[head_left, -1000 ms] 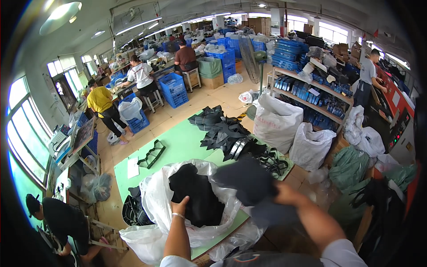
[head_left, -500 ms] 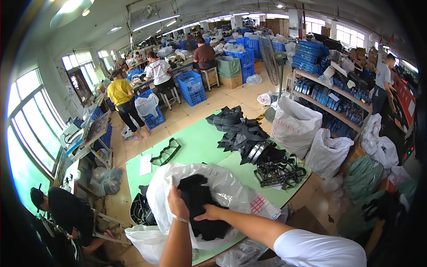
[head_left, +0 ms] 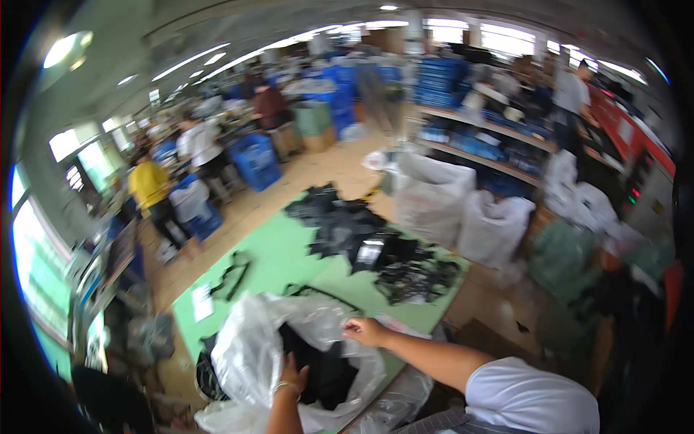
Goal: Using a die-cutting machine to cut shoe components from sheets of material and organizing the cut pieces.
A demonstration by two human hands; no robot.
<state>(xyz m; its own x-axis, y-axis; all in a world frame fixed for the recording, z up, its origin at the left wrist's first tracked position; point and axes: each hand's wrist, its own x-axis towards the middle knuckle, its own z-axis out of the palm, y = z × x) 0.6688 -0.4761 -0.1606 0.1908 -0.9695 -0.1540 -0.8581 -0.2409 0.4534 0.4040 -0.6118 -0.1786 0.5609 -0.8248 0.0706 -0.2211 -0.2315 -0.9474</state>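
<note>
A large clear plastic bag [head_left: 249,347] lies open on the near end of the green table [head_left: 289,260], with black fabric pieces [head_left: 325,372] inside it. My left hand [head_left: 293,375] rests at the bag's near rim, fingers against the plastic and the dark cloth. My right hand [head_left: 363,330] pinches the bag's far-right rim. The whole picture is blurred by motion.
Heaps of black pieces [head_left: 340,220] and straps [head_left: 416,278] lie further along the green table. White filled sacks [head_left: 434,195] stand to the right by blue-stocked shelves [head_left: 477,137]. People work at blue crates [head_left: 253,159] behind; a person in yellow [head_left: 152,192] stands left.
A dark piece held in my right hand a second ago went into the bag. My right hand now grips the bag's rim, and my head has turned.
</note>
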